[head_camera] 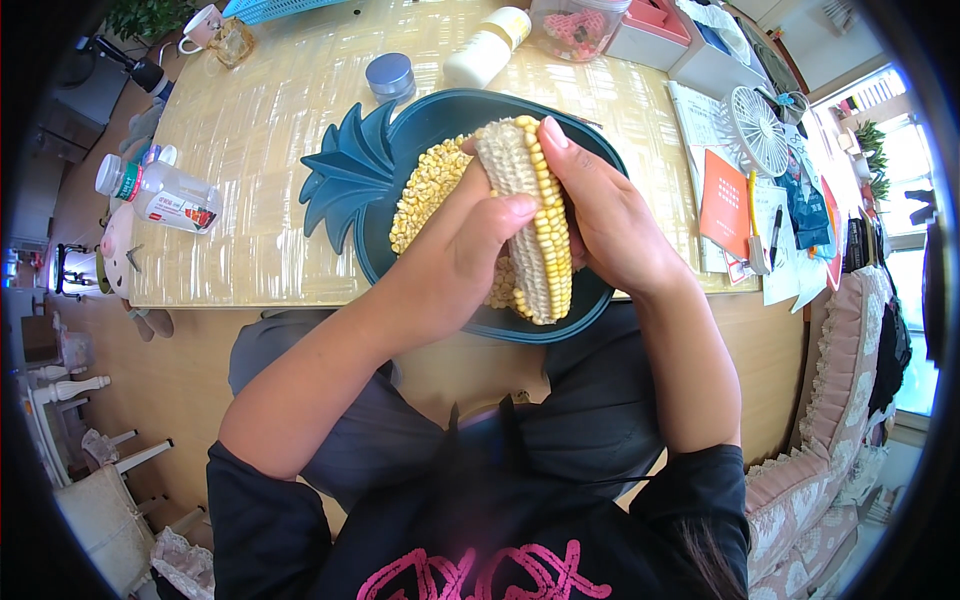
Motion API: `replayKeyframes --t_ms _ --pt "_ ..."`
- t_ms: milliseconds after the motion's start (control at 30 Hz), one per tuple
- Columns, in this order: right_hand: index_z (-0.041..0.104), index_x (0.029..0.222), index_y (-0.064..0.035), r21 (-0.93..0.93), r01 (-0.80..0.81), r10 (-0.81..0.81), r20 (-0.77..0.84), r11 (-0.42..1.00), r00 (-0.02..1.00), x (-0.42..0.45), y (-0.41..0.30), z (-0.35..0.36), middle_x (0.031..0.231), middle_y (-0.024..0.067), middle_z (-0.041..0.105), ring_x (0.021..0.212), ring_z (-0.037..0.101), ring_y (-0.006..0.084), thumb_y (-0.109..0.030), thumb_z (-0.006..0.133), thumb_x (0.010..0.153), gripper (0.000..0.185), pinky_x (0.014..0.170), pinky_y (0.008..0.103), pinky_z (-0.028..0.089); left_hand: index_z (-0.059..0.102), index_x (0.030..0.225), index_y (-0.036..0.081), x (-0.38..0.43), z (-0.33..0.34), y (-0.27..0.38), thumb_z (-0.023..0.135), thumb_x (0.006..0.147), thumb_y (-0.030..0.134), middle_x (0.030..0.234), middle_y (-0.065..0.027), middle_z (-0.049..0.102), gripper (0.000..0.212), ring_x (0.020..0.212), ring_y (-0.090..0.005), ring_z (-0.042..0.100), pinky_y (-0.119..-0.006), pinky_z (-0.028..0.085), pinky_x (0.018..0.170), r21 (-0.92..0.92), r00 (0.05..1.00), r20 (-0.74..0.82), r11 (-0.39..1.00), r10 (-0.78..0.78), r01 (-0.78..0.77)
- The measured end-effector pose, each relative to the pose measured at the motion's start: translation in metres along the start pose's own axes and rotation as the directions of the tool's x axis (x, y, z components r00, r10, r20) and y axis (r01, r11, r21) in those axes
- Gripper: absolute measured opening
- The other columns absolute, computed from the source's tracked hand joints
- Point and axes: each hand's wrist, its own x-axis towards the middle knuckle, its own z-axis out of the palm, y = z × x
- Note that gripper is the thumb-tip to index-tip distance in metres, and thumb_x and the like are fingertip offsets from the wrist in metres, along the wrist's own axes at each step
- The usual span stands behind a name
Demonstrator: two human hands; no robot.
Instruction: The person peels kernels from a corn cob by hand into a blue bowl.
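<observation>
Both hands hold a partly shelled corn cob [525,217] over a dark teal pineapple-shaped tray [435,120]. My left hand [472,247] grips the cob from the left, its thumb across the bare, pale side. On the right, my right hand [607,202] holds the cob near its upper end, with the thumb beside the yellow kernels that still line that side. Loose corn kernels [427,187] lie heaped in the left part of the tray, and more show beneath the cob. The fingers behind the cob are mostly hidden.
The tray juts over the near edge of the table [247,277]. Behind it stand a lidded jar [391,77], a white bottle [484,49] and a clear container [577,30]. A plastic bottle [169,195] is at left; a white fan [757,131], papers and an orange booklet [726,202] are at right.
</observation>
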Motion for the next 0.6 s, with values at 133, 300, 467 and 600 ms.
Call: replayKeyframes --t_ms 133,300,467,600 --pt "0.06 0.119 -0.0036 0.119 0.025 -0.023 -0.016 0.993 1.0 0.005 0.01 0.0 0.101 0.0025 0.064 0.088 0.057 0.006 -0.043 0.04 0.108 0.046 0.081 0.0231 0.047 0.028 0.149 0.002 0.001 -0.003 -0.002 0.038 0.099 0.024 0.135 -0.0103 0.047 0.055 0.125 -0.0166 0.048 -0.033 0.037 0.108 0.022 1.0 0.015 1.0 0.007 -0.008" --pt "0.06 0.12 -0.0031 0.2 0.049 -0.047 -0.015 0.979 0.999 0.009 0.014 0.0 0.104 0.0024 0.063 0.091 0.056 0.0065 -0.042 0.04 0.108 0.045 0.084 0.0239 0.046 0.025 0.152 0.006 -0.003 0.007 0.003 0.037 0.1 0.025 0.141 -0.0108 0.046 0.057 0.128 -0.0191 0.05 -0.036 0.039 0.109 -0.203 0.999 -0.032 0.979 -0.035 0.028" --pt "0.059 0.12 -0.003 0.148 0.057 -0.058 0.003 0.987 0.998 0.008 0.015 -0.001 0.104 0.0024 0.063 0.092 0.055 0.0067 -0.041 0.039 0.108 0.045 0.086 0.0241 0.046 0.023 0.152 0.005 0.0 0.0 0.0 0.038 0.1 0.027 0.143 -0.0113 0.046 0.058 0.129 -0.0208 0.052 -0.036 0.041 0.11 -0.17 0.999 0.003 0.984 -0.045 0.045" --pt "0.059 0.12 -0.0028 0.031 0.036 -0.035 -0.035 0.999 0.999 0.002 0.003 0.002 0.104 0.0029 0.062 0.093 0.054 0.0072 -0.041 0.039 0.108 0.045 0.087 0.0244 0.045 0.032 0.143 0.003 0.001 0.007 0.005 0.046 0.096 0.023 0.126 -0.0071 0.049 0.053 0.116 -0.0133 0.051 -0.032 0.041 0.101 -0.051 0.998 -0.033 0.998 -0.05 0.049"
